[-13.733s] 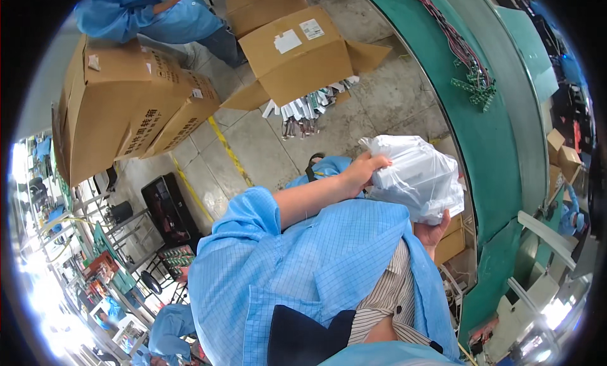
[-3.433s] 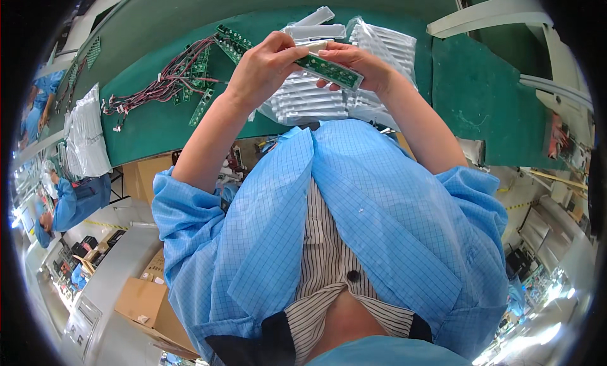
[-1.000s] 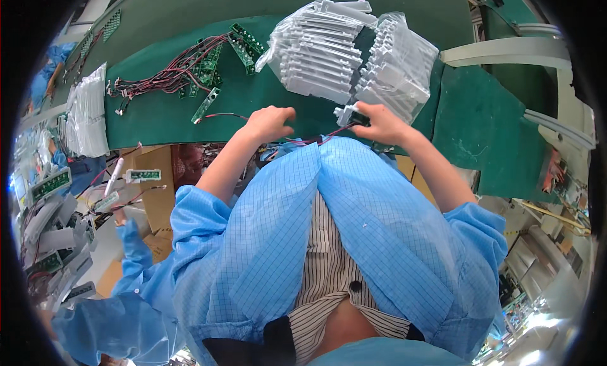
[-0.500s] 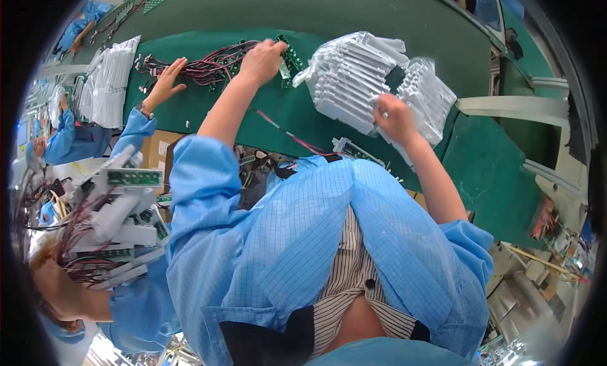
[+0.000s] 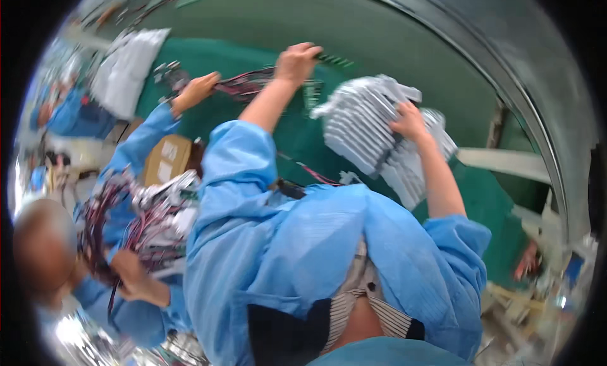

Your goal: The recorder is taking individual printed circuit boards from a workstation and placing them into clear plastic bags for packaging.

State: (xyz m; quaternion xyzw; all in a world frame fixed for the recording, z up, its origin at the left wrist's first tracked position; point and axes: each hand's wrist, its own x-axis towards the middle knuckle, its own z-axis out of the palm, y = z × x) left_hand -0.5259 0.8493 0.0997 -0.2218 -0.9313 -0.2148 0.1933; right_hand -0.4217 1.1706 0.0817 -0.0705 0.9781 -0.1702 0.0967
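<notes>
My left hand (image 5: 296, 63) is over the far side of the green mat, fingers closed on the near end of a narrow green circuit board (image 5: 335, 60). Beneath and beside its wrist runs a bundle of red and black cables (image 5: 246, 86). Another green circuit board (image 5: 312, 94) lies just to the right of that forearm. My right hand (image 5: 410, 120) rests on a pile of long white parts (image 5: 360, 122), some in clear wrap, its bent fingers gripping among them at the gap between two groups. Motion blur hides exactly which part they hold.
A co-worker's hand (image 5: 196, 93) touches the cables' left end. White wrapped parts (image 5: 129, 72) lie farther left. Below, a person's hand (image 5: 136, 277) is at a tangle of cables and white parts (image 5: 164, 220) near a cardboard box (image 5: 167, 160). A metal rail (image 5: 506, 87) curves along the far right.
The whole view has shifted and blurred. My left hand has moved from the cables toward the far board. My right hand has shifted farther onto the white parts. The co-worker's hand now touches the cables.
</notes>
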